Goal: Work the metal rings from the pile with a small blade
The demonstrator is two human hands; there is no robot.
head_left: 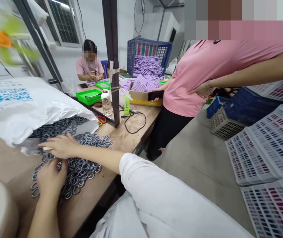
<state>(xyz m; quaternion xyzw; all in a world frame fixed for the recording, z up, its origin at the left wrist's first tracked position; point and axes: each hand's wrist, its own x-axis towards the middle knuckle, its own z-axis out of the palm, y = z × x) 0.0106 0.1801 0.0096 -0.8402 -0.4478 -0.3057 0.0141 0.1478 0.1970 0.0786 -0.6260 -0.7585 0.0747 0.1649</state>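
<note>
A heap of dark metal rings (82, 172) spills over the table from the mouth of a white sack (54, 102) lying on its side. My right hand (63, 147) reaches across at the sack's opening, palm down, fingers stretched over the rings. A small pale strip shows by its fingers; I cannot tell whether it is held. Below it, my left hand (51, 177) rests on the heap's near left side. Its fingers are bent, with thumb and forefinger apart and nothing visible between them; the other fingertips are hidden. More rings lie in a beige round container (6, 205) at lower left.
A dark metal post (111, 59) rises from the table beside a clear bottle (106, 103), orange-handled scissors (102, 119) and a cable. Beyond are green trays (88, 96) and purple pieces (145, 83). A person in pink (181, 86) stands right; another sits behind. Crates (252, 158) stack at right.
</note>
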